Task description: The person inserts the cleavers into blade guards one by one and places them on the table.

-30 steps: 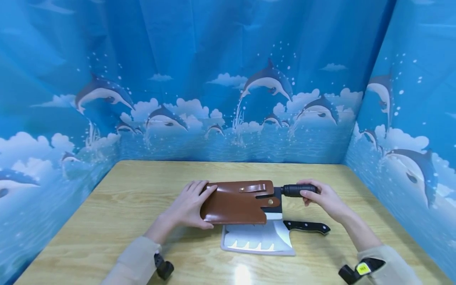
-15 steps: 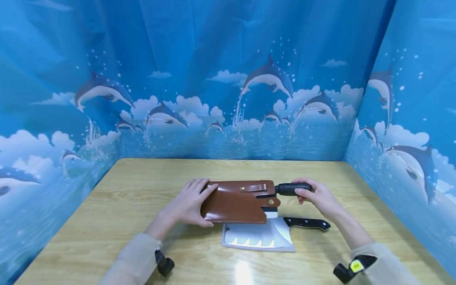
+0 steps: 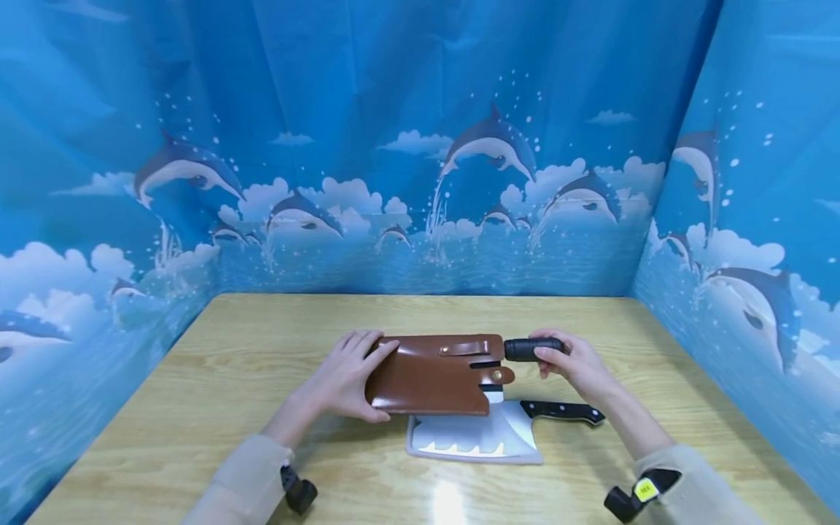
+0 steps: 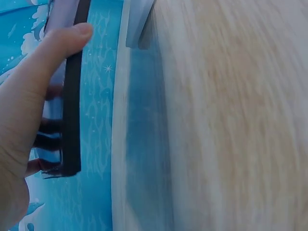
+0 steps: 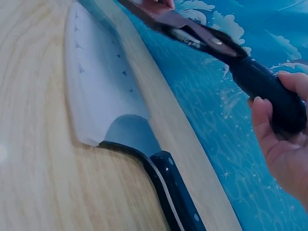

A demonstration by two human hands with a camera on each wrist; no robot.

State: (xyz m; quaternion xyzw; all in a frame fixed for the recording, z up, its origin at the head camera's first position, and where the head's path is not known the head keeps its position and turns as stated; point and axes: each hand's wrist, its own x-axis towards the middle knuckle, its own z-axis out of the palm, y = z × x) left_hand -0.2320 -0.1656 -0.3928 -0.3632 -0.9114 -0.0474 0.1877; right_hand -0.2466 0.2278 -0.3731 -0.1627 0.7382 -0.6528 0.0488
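Note:
My left hand (image 3: 346, 375) grips the closed left end of a brown leather knife sheath (image 3: 429, 383), thumb along its near edge and fingers over the far one. Inside the sheath sits a cleaver (image 3: 523, 350), its blade mostly hidden; a narrow strip of blade shows at the sheath mouth, below the snap strap. With thumb and fingers my right hand (image 3: 577, 368) holds the cleaver's black ribbed handle, its front end right at the sheath's edge. In the right wrist view, handle (image 5: 262, 89) and sheath are held up over the table.
A second cleaver (image 3: 564, 410) lies on the wooden table (image 3: 197, 408), nearer to me, its blade in a pale guard (image 3: 469, 437) and its riveted black handle pointing right. Blue dolphin-print curtains (image 3: 367, 146) stand along the table's back and sides.
My right hand has moved left, pushing the cleaver deeper into the sheath, so less blade shows at the mouth. My left hand has kept its hold on the sheath, nearly still.

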